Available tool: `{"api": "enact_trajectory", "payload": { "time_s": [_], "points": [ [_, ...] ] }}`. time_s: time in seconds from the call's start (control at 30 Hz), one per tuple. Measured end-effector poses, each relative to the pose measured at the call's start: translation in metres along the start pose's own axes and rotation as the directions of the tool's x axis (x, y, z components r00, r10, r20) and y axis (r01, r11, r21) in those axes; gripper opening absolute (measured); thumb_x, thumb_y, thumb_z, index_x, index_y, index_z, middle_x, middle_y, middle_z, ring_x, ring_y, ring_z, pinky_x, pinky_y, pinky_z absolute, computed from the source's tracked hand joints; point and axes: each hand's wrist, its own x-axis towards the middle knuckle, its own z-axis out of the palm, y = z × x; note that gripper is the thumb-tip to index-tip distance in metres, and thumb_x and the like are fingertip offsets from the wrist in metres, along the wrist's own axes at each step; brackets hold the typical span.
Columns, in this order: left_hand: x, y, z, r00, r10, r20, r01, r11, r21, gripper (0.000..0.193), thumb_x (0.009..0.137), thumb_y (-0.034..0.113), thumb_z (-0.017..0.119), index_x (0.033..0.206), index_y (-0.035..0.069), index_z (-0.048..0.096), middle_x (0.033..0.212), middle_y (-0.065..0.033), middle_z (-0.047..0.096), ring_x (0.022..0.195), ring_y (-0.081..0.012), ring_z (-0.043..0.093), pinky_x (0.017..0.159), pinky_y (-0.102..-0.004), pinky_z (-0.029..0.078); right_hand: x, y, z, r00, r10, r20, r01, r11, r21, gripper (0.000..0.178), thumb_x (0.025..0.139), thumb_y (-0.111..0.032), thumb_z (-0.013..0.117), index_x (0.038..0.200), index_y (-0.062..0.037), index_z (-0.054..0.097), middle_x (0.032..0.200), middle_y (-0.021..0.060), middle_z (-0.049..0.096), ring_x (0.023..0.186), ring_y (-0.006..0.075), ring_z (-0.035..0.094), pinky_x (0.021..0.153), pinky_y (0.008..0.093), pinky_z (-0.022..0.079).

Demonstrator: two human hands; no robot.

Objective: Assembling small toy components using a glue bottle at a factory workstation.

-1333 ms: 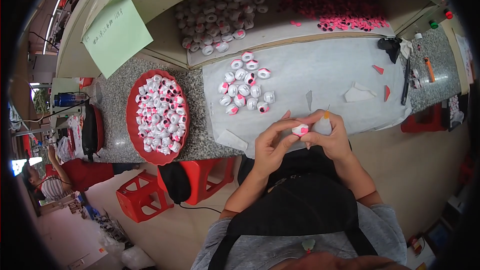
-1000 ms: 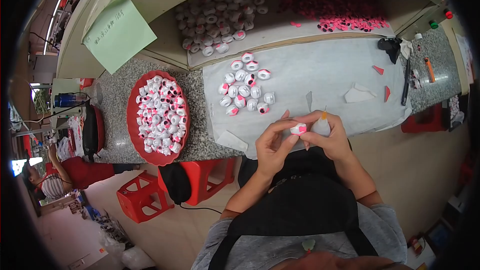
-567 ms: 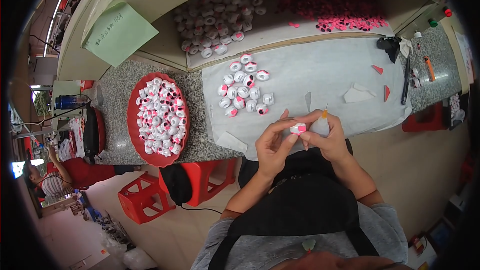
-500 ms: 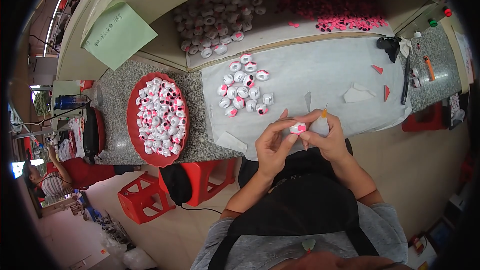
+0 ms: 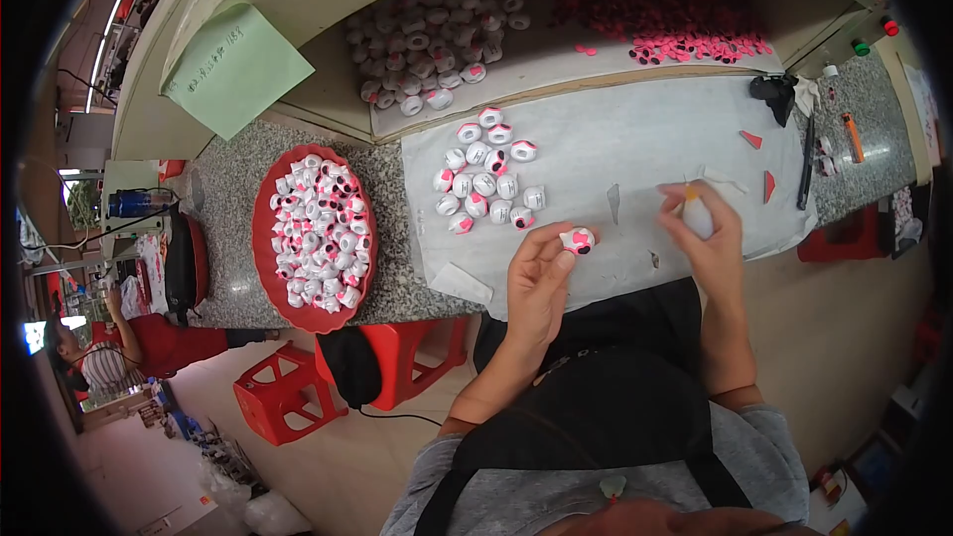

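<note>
My left hand pinches a small white piece with pink patches and a black spot between thumb and fingertips, just above the paper-covered bench. Further right, my right hand grips a small white squeeze bottle with a yellow-orange tip; its fingers are a little blurred. The two hands are apart. Left of and beyond my left hand, several similar white-and-pink pieces stand grouped on the white paper sheet.
A red scalloped tray full of such pieces sits left. The shelf behind carries more white pieces and a pink pile. Paper scraps, a black pen-like tool and an orange cutter lie right. Red stools stand below; another person is far left.
My right hand with the bottle has moved right, away from the piece. My left hand has turned the piece, so its black spot now shows.
</note>
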Motion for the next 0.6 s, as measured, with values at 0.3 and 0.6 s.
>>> {"api": "enact_trajectory", "payload": {
  "time_s": [0.3, 0.6],
  "points": [
    [0.003, -0.004, 0.002, 0.999, -0.037, 0.033, 0.040, 0.996, -0.080, 0.025, 0.077, 0.003, 0.047, 0.102, 0.002, 0.044, 0.095, -0.0167, 0.052, 0.092, -0.0226, 0.049, 0.086, -0.0330, 0.034, 0.003, 0.020, -0.032, 0.984, -0.019, -0.175, -0.077, 0.848, -0.525, 0.010, 0.066, 0.001, 0.055, 0.074, 0.0029, 0.050, 0.073, 0.0129, 0.050, 0.066, 0.0259, 0.049, 0.059, 0.0263, 0.038],
    [-0.002, -0.013, 0.008, 0.996, 0.065, -0.053, -0.060, 0.994, 0.086, 0.027, 0.075, -0.005, 0.045, 0.102, -0.002, 0.043, 0.102, -0.0144, 0.049, 0.096, -0.0168, 0.047, 0.080, -0.0243, 0.038, -0.014, -0.009, 0.045, 0.947, -0.314, -0.066, 0.315, 0.949, 0.009, 0.016, 0.061, 0.004, 0.062, 0.075, -0.0004, 0.055, 0.073, 0.0099, 0.054, 0.064, 0.0196, 0.055, 0.057, 0.0251, 0.043]
  ]
}}
